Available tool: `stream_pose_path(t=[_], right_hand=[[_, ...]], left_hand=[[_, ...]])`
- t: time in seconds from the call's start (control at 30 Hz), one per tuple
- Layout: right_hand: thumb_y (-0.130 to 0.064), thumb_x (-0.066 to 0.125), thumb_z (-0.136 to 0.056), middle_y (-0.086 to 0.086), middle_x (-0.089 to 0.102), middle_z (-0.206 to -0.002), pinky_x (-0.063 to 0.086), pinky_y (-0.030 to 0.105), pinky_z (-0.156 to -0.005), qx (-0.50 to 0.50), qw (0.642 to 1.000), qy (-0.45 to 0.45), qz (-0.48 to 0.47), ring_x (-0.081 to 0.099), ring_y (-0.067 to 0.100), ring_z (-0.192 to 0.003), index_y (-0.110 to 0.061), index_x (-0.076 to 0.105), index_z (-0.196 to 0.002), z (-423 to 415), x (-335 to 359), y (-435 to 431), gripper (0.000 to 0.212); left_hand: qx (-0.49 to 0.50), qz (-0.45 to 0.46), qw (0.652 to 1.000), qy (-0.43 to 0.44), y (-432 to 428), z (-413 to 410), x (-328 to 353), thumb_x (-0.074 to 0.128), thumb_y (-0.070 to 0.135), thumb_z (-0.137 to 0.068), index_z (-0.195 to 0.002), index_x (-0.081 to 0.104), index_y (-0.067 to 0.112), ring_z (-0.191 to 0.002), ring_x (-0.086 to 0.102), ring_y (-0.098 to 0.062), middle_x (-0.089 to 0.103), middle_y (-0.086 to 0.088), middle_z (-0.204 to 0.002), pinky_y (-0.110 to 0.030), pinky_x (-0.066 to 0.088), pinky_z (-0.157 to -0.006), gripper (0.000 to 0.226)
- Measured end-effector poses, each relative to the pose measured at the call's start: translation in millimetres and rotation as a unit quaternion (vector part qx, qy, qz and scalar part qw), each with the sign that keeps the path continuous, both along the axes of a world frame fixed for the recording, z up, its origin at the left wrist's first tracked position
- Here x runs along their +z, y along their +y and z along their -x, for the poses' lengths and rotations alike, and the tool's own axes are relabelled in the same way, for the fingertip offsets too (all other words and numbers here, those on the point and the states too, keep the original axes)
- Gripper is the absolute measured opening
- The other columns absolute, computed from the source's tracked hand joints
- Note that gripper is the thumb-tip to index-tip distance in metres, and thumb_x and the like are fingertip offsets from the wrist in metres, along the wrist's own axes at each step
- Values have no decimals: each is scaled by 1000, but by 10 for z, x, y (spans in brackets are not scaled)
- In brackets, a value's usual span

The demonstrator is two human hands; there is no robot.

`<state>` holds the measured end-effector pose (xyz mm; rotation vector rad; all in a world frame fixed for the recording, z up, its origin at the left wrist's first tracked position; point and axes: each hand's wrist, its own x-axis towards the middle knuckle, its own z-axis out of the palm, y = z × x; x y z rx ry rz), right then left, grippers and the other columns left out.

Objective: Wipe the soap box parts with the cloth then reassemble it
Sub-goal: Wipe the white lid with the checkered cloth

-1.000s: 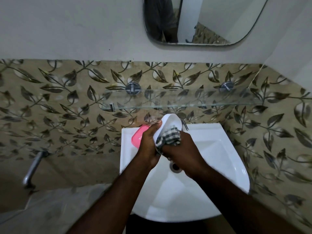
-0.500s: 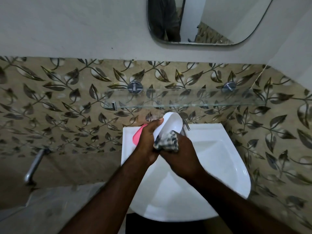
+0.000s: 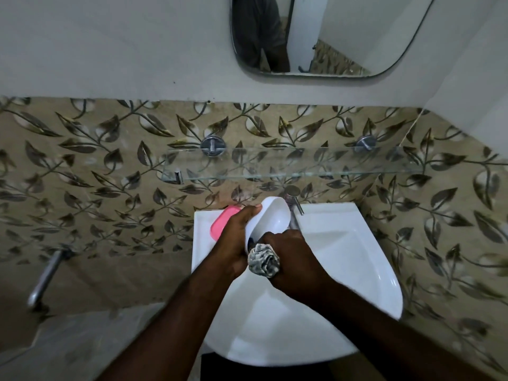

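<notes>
Left hand (image 3: 233,237) grips shell (image 3: 272,218); right hand (image 3: 294,259) clutches cloth (image 3: 262,262). Tap (image 3: 295,207) just behind shell, pink lid (image 3: 222,221) on sink (image 3: 330,213) corner, shelf (image 3: 275,163) above.

I see a mirror (image 3: 330,37) on the plain upper wall (image 3: 110,45), leaf-patterned tiles (image 3: 96,174) below, a glass shelf (image 3: 288,164) over the white basin (image 3: 365,259); floor (image 3: 82,342) perhaps grey stone, dim.

- The right hand (image 3: 294,259) has slid back from the middle of the white soap box half (image 3: 273,218) to its near end.
- The checked cloth (image 3: 263,262), earlier pressed against the half's inside, now bulges in a wad from the fist.
- More of the half's hollow inside shows.
</notes>
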<state>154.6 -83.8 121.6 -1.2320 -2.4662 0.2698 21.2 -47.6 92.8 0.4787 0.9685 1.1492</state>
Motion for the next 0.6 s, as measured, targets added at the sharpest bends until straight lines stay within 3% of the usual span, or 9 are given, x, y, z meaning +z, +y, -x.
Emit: stream_pose_path(t=[0.1, 0.17, 0.27, 0.33, 0.4, 0.43, 0.53, 0.6], right_hand=[[-7, 68, -69, -9, 67, -100, 20, 32, -111, 52, 997, -6, 60, 61, 15, -101, -20, 61, -107, -105, -110, 63, 40], [-12, 69, -71, -10, 65, -108, 15, 34, -115, 74, 996, -8, 48, 59, 10, -108, -20, 59, -115, -117, -203, 62, 46], [-10, 75, -65, -4, 69, -94, 28, 30, -105, 70, 996, 50, -4, 60, 11, -92, -16, 64, -101, -39, -258, 42, 38], [-5, 80, -64, -3, 69, -88, 37, 21, -90, 26, 990, 141, -6, 57, 10, -85, -15, 64, -96, -1, -269, 21, 37], [-4, 78, -68, -11, 67, -88, 44, 18, -80, -43, 958, 273, 81, 60, 5, -84, -21, 60, -98, 27, -223, -24, 39], [-3, 77, -70, -13, 68, -87, 47, 17, -77, -66, 925, 347, 139, 62, 2, -82, -22, 59, -98, 51, -190, -26, 38], [9, 75, -71, -11, 73, -80, 49, 14, -62, -96, 821, 502, 256, 65, 0, -71, -19, 64, -101, 132, -61, 12, 42], [15, 73, -73, -7, 71, -80, 47, 14, -59, -83, 808, 511, 281, 63, 0, -67, -15, 63, -105, 174, -3, 20, 45]], left_hand=[[-29, 22, 999, -5, 23, 31, 36, 63, 28, -89, -84, 68, 15, -58, 71, -24, 74, -12, -68, -26, 55, -49, 15], [-51, 29, 998, -13, 52, 90, 37, 62, 29, -90, -84, 71, 14, -60, 72, -25, 75, -14, -71, -28, 57, -51, 19], [-94, 11, 995, -18, 69, 134, 18, 57, 33, -95, -72, 79, 21, -66, 74, -20, 76, -8, -76, -27, 58, -58, 34], [-107, 4, 994, -30, 43, 145, 42, 55, 40, -95, -83, 81, 20, -78, 75, -20, 78, -8, -87, -29, 59, -66, 35], [-89, -16, 995, -40, -5, 141, 46, 56, 48, -91, -110, 74, 14, -94, 72, -24, 75, -12, -104, -32, 59, -77, 43], [-73, -33, 996, -49, -26, 126, 20, 57, 50, -89, -118, 69, 12, -100, 71, -24, 74, -12, -110, -33, 58, -80, 49], [-40, -79, 993, -83, -116, 5, -96, 53, 42, -89, -110, 74, 14, -101, 71, -21, 74, -9, -110, -31, 58, -81, 41], [-39, -91, 990, -103, -161, -66, -146, 49, 39, -90, -103, 77, 18, -98, 72, -17, 76, -5, -105, -27, 58, -77, 37]])
